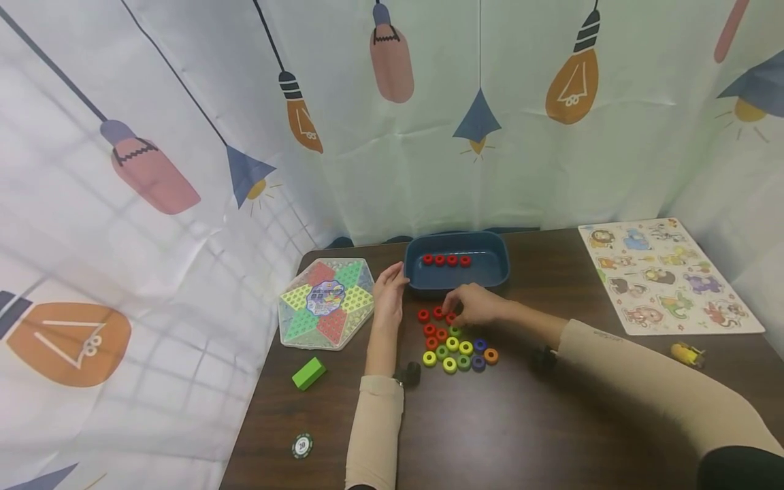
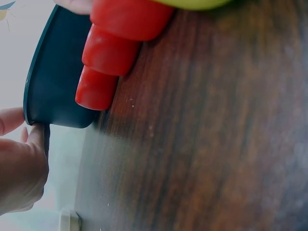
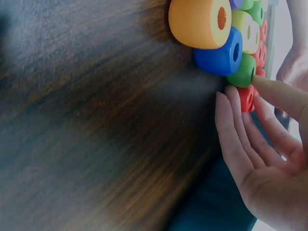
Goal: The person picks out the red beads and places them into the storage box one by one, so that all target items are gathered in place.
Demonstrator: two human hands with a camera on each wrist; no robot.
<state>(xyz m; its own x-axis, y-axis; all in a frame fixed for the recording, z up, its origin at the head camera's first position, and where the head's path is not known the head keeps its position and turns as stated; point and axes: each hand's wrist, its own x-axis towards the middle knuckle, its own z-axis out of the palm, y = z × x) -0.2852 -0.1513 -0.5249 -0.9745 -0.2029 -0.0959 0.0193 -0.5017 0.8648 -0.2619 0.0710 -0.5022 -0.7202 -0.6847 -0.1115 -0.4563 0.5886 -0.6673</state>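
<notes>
Red bead by the fingers: in the head view the red bead (image 1: 451, 318) sits at mid-frame, just below the front wall of the blue tray (image 1: 493, 265), at the upper right of a cluster of loose beads.
Bead and tray: tray above, bead below, the right hand (image 1: 476, 306) partly over the gap between them; the tray is outside the cluster's top edge.
Long axis: the tray runs left to right across the frame; the bead is too squat to show one.
Nearer hand: the right, reaching in from the right of the frame; the left hand (image 1: 388, 292) is off to the bead's left.
Right hand: fingers long and slightly parted, their tips around the red bead, one digit against the neighbouring green bead (image 3: 243, 71); whether the pinch is firm, I cannot tell.
Left hand: fingers loosely extended, touching the tray's left end; I see no bead in it.
Inside the tray: four red beads (image 1: 439, 260) in a row, left of centre.
Rest of the cluster: more red beads left of the fingers, with yellow beads (image 1: 452, 344) and an orange bead (image 1: 491, 356) lower down.
</notes>
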